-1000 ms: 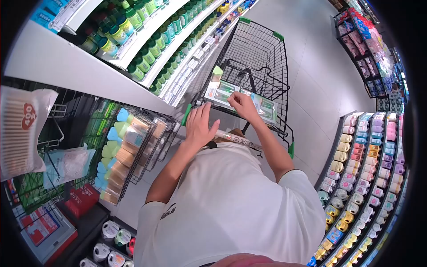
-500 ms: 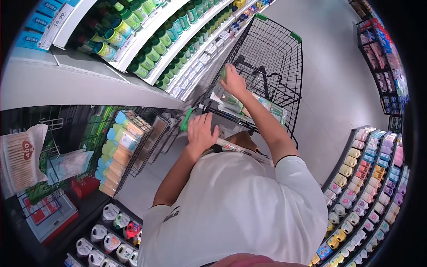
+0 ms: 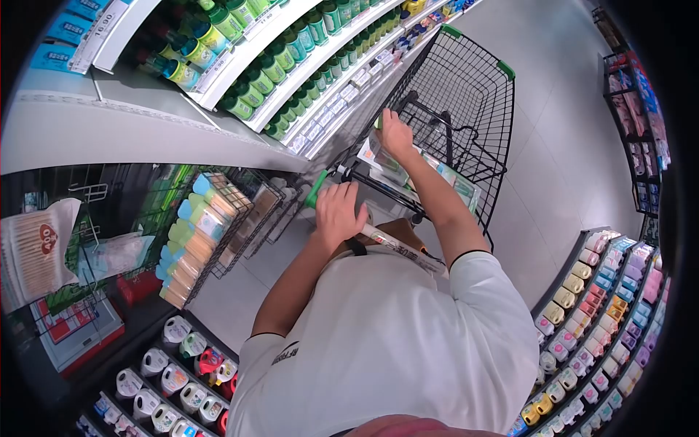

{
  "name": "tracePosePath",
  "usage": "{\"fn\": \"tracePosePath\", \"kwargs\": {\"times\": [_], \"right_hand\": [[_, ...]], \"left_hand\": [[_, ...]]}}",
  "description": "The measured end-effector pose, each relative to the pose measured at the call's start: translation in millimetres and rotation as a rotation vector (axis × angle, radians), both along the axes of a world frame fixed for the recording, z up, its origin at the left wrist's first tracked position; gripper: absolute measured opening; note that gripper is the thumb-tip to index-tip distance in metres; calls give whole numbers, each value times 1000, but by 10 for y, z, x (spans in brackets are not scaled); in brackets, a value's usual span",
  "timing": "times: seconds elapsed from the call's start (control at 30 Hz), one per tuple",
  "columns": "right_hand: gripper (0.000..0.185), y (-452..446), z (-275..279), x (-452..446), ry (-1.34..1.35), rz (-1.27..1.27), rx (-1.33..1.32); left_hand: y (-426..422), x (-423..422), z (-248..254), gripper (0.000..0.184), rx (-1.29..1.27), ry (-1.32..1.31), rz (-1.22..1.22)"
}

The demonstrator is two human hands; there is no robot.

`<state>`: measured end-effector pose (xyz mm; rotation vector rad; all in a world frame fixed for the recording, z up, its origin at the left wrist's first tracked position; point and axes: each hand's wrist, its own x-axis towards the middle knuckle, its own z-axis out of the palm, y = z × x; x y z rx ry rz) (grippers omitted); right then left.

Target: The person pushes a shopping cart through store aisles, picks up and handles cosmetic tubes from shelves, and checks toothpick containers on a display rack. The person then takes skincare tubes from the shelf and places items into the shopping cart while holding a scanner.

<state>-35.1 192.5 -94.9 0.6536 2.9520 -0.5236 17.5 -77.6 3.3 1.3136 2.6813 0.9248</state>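
Note:
My left hand (image 3: 340,211) is closed over the push bar (image 3: 397,244) of a black wire shopping cart (image 3: 466,76), beside the green end piece (image 3: 316,189). My right hand (image 3: 397,136) reaches over the near part of the cart, its fingers curled round a small green item (image 3: 378,124). Most of that item is hidden, so its kind does not show. Just below the right hand, a clear and white package (image 3: 375,155) lies in the cart's near end. More clear packaging with green parts (image 3: 455,182) shows under my right forearm.
Shelves of green bottles (image 3: 273,69) line the left of the cart. A wire rack (image 3: 244,200) holds packs with wooden sticks (image 3: 193,247) at lower left. Shelves of bottles (image 3: 582,291) stand at lower right, another rack (image 3: 630,124) at far right. Tiled floor (image 3: 553,131) runs between.
The cart and both hands sit slightly further right in view, while the shelves have shifted too. My left hand stays on the bar and my right hand still grips the green item.

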Motion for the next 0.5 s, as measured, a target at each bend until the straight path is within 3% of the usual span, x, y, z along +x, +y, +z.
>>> {"fn": "tracePosePath", "kwargs": {"times": [0.17, 0.33, 0.5], "right_hand": [[61, -39, 202, 299, 88, -3, -48], [61, -69, 679, 721, 552, 11, -346], [58, -208, 1257, 930, 705, -68, -518]], "left_hand": [[21, -16, 22, 51, -13, 0, -3], [12, -7, 16, 54, -57, 1, -6], [1, -34, 87, 61, 45, -90, -9]]}}
